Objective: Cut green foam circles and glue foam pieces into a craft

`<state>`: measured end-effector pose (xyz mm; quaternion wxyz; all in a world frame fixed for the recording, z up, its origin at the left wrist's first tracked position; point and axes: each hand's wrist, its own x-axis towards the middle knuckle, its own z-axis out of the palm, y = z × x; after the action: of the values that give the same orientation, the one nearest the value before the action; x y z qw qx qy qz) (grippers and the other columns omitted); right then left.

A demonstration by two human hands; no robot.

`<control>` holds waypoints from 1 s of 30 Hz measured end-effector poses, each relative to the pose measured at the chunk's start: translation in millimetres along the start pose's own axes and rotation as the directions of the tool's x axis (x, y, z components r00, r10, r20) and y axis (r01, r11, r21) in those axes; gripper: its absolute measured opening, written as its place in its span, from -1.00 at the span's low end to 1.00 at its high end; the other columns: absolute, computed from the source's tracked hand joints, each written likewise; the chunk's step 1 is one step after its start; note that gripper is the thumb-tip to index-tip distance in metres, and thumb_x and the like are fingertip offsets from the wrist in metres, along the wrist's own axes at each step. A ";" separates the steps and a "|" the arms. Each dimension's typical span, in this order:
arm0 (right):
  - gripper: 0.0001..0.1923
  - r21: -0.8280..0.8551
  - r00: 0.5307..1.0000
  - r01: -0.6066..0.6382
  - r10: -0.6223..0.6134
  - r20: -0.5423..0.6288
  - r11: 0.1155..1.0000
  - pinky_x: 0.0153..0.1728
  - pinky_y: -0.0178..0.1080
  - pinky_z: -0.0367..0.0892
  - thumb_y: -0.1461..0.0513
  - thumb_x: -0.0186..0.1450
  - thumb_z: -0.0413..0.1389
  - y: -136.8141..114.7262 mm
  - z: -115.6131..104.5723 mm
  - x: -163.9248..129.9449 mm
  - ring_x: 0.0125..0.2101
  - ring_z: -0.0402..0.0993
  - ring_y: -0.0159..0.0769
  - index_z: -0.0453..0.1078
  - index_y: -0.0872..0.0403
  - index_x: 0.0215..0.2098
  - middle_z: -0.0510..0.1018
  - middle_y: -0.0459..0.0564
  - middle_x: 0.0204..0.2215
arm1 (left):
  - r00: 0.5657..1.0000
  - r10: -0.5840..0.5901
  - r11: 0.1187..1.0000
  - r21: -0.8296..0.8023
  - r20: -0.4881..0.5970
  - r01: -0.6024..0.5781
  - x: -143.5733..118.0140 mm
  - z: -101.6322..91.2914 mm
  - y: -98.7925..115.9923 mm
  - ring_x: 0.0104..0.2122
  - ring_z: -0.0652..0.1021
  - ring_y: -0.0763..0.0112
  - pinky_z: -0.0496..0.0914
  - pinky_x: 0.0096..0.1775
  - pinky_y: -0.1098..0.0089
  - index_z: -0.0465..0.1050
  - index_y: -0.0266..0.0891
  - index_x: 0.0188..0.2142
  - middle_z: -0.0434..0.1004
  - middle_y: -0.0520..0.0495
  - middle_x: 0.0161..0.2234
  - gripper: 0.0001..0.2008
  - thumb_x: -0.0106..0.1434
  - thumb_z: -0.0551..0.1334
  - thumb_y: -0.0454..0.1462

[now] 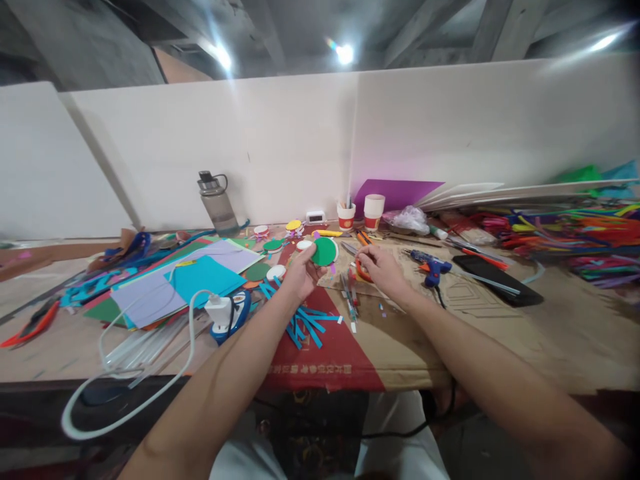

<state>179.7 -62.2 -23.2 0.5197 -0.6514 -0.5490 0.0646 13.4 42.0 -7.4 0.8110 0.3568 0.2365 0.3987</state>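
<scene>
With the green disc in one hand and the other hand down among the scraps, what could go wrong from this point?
1. The left hand pinches the green paper disc only at its edge, so it could bend or slip.
2. The right hand rests on an orange-handled tool, probably scissors, among loose scraps; a finger might get nicked.
3. The blue glue gun lies close to the right wrist; if hot, it could burn.

Bottle (218,203) behind paper sheets (200,277) — glue gun (431,266) right, cups (361,213) behind.
</scene>
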 end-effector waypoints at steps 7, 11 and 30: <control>-0.77 -0.018 0.998 -0.001 0.002 0.057 1.000 -0.37 -0.24 0.19 0.13 0.25 0.02 -6.0 -3.5 -1.6 -0.45 0.33 -0.30 0.40 0.05 -0.46 0.48 -0.07 -0.51 | 0.994 0.070 0.987 0.137 0.087 -0.081 -2.8 -1.1 -3.5 -0.48 0.55 0.49 0.39 -0.52 0.52 0.47 -0.28 -0.23 0.59 0.00 -0.37 -0.65 -0.02 0.46 -0.26; -0.69 0.035 0.999 -0.037 0.036 0.028 0.999 -0.44 -0.26 0.16 0.11 0.30 -0.05 -3.7 -15.6 3.6 -0.52 0.28 -0.33 0.41 0.06 -0.46 0.39 -0.10 -0.59 | 0.994 0.088 0.989 0.116 0.061 -0.094 -3.1 0.5 -1.7 -0.50 0.54 0.52 0.36 -0.52 0.53 0.48 -0.28 -0.26 0.58 0.03 -0.41 -0.67 -0.03 0.45 -0.25; -0.79 -0.338 0.778 0.517 -0.267 0.569 0.787 -0.26 -0.27 0.23 0.41 0.22 0.07 15.4 -2.0 -0.2 -0.29 0.37 -0.25 0.54 0.11 -0.35 0.48 0.05 -0.35 | 0.997 0.052 0.999 0.010 0.050 -0.052 2.2 4.5 0.7 -0.24 0.64 0.19 0.52 -0.14 0.24 0.49 -0.40 -0.31 0.64 -0.23 -0.32 -0.85 0.09 0.28 -0.35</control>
<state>190.9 -61.4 -33.9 0.1873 -0.5862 -0.7879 -0.0224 17.3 42.3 -4.2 0.8041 0.3773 0.2090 0.4092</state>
